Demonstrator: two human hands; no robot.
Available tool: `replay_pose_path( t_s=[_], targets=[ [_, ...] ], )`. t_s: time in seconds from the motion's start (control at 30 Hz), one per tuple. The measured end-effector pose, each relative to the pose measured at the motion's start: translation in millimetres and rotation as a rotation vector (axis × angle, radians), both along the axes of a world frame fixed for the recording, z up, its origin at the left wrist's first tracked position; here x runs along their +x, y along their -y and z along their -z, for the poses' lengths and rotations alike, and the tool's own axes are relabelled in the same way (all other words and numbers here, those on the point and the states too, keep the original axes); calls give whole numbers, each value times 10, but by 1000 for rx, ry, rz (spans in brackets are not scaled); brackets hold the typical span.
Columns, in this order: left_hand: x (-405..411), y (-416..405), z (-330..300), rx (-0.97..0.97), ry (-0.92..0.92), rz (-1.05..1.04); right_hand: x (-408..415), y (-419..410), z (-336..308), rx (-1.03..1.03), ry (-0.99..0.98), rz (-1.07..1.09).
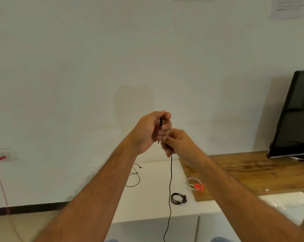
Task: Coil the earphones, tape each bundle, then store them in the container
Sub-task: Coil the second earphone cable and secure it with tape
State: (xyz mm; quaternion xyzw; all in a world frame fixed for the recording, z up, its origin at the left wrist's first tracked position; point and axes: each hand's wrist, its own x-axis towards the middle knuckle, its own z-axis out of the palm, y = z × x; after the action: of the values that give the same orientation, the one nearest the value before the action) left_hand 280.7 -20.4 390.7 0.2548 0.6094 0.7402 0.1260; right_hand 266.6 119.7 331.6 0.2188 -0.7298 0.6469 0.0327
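1. Left hand (148,131) grips the black earphone cable's (170,180) end upright as a winding anchor; right hand (176,143) fingers pinch it just below, feeding slack.
2. The remainder hangs past the worktop (153,203); a coiled bundle (178,198) lies there, apparently finished.

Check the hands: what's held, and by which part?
Both hold one black earphone cable. The left hand grips its upper part, strands running through the fist. The right hand pinches it just below; the rest hangs free.
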Motion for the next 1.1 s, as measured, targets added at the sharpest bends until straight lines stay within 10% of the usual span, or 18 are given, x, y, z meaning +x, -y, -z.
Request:
replay_pose_path(
  t_s=[0.6, 1.1],
  targets=[
    [-95, 81, 526, -424, -110, -203, 440, -182, -176, 457, -235, 120],
    [142, -19, 487, -269, 94, 41, 52, -350, -466, 313, -336, 149]
  ],
)
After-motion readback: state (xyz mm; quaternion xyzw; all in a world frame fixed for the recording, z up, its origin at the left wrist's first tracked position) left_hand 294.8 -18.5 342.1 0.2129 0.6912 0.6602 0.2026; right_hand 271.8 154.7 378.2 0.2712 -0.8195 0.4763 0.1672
